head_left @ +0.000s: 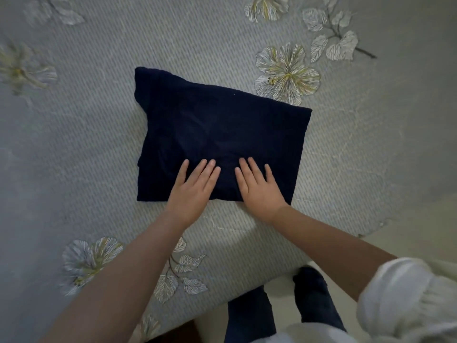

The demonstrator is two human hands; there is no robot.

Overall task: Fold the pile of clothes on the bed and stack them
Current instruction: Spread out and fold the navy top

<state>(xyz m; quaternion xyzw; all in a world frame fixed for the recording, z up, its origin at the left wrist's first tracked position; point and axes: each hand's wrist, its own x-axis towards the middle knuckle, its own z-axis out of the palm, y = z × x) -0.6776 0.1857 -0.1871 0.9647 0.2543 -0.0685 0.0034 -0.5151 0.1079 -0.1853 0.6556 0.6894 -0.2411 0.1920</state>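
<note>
A dark navy garment [217, 125] lies folded into a rough rectangle on the bed [99, 120], a little tilted, with a sleeve corner sticking out at its far left. Both my hands lie flat on its near edge. My left hand [195, 186] presses down with straight fingers left of centre. Beside it, about a finger's width apart, my right hand [259, 189] presses the cloth the same way. No other clothes show in the head view.
The bed wears a grey striped sheet printed with pale flowers [286, 73]. Its near corner ends just in front of my legs [249, 315], where light floor [408, 219] shows to the right.
</note>
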